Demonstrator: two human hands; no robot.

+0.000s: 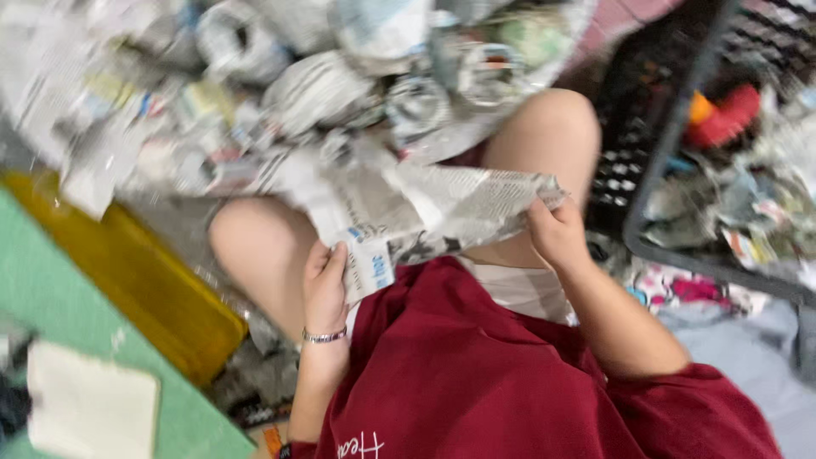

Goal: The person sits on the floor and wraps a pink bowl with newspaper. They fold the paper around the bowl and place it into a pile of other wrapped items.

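I sit with bare knees, looking down over a dark red shirt. A crumpled sheet of newspaper stretches across my lap between both hands. My left hand, with a thin bracelet at the wrist, grips the sheet's lower left corner. My right hand pinches its right end near my right knee. The picture is blurred by motion.
A heap of rolled and crumpled newspaper covers the floor ahead. A black plastic crate holding paper scraps and red and orange things stands at the right. A yellow tray and a green surface lie at the left.
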